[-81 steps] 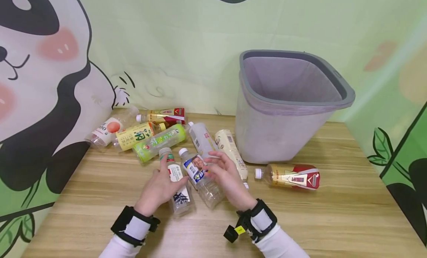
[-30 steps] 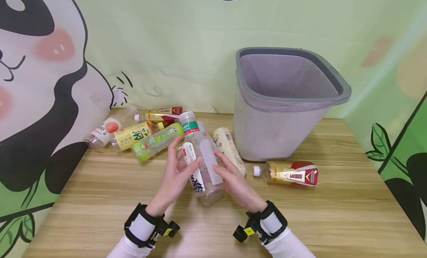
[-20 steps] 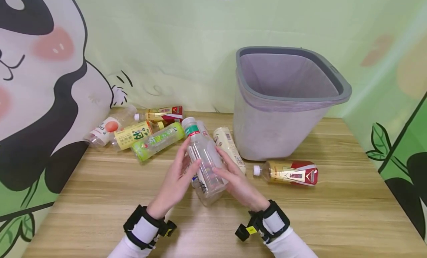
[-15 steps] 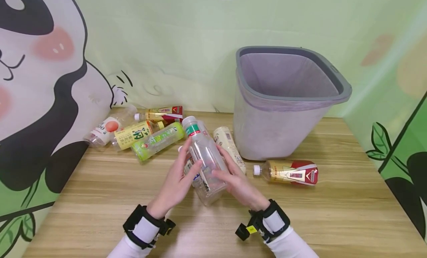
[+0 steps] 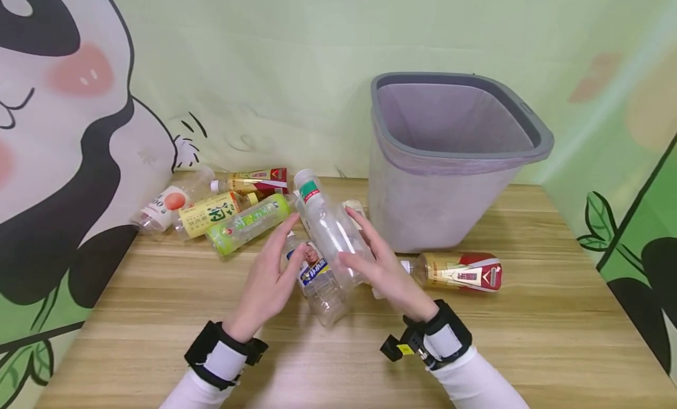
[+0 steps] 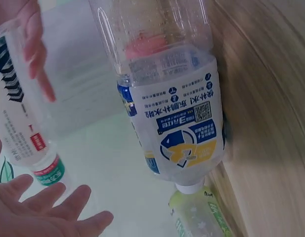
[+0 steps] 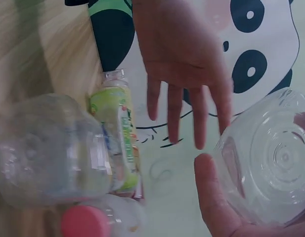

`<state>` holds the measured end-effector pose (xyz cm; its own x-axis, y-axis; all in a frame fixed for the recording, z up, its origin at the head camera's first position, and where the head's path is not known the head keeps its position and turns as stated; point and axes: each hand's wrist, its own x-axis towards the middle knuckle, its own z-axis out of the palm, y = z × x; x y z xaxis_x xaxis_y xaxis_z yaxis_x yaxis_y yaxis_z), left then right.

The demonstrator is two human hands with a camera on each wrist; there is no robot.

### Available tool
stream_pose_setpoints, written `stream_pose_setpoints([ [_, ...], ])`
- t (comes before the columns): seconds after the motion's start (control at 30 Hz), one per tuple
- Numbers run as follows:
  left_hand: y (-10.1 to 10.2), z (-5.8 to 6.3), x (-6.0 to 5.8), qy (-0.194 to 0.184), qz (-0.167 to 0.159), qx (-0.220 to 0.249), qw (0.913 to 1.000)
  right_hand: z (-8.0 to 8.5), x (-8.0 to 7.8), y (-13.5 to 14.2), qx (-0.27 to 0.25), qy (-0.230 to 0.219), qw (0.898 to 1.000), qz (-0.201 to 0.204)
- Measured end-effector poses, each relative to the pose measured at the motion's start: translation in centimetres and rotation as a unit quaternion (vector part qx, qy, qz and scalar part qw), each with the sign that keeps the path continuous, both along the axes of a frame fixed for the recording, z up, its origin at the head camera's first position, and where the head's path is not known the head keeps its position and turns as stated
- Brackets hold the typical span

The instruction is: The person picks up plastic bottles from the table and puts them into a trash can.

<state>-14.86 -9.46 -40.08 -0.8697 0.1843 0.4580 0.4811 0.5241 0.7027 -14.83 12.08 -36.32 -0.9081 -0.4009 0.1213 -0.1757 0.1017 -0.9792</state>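
A pale wood-grain counter (image 5: 158, 332) carries a tall gray plastic bin (image 5: 423, 206), its mouth lined with a thin purplish bag, standing near the back edge, right of the middle. Toward the back left corner, four labelled plastic bottles (image 5: 251, 224) lie bunched together.

A clear plastic bottle with a green-and-red neck band (image 5: 333, 230) is raised above the counter's middle, tilted, its neck toward the back edge. It has shifted that way since a moment earlier, bringing more of a clear bottle with a blue, white and yellow label (image 5: 316, 274) into sight on the counter beneath. A red-and-gold labelled bottle (image 5: 462, 272) lies on its side between the bin and the front edge.

Most changed is the left grip (image 5: 264, 280), a bare hand that was on the raised bottle and is now apart from it, fingers extended and spread, holding nothing, near the blue-labelled bottle. The right grip (image 5: 388, 271), also a bare hand, alone holds the raised bottle, thumb and fingers curved round its lower half.
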Motion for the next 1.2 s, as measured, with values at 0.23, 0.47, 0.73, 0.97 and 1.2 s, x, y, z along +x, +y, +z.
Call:
stream_pose_setpoints([
  [0.23,-0.2,0.0,-0.1,0.020,0.016,-0.013,0.9996,3.1,-0.9,-0.4,0.039,0.066,0.997,-0.016],
  [0.47,-0.2,-0.3,-0.1,0.043,0.016,-0.008,0.9989,7.3,-1.6,-0.6,0.001,0.067,0.997,-0.030],
  [0.73,-0.2,-0.5,0.1,0.041,0.019,-0.012,0.9989,12.3,-2.4,-0.1,-0.170,-0.015,0.985,-0.019],
  [0.97,-0.2,-0.4,0.2,0.029,0.023,-0.013,0.9992,15.5,-3.3,0.8,-0.272,-0.014,0.962,0.005],
  [1.2,-0.3,-0.5,0.3,0.021,0.025,-0.013,0.9994,17.3,-4.2,2.7,-0.295,0.005,0.955,-0.041],
])
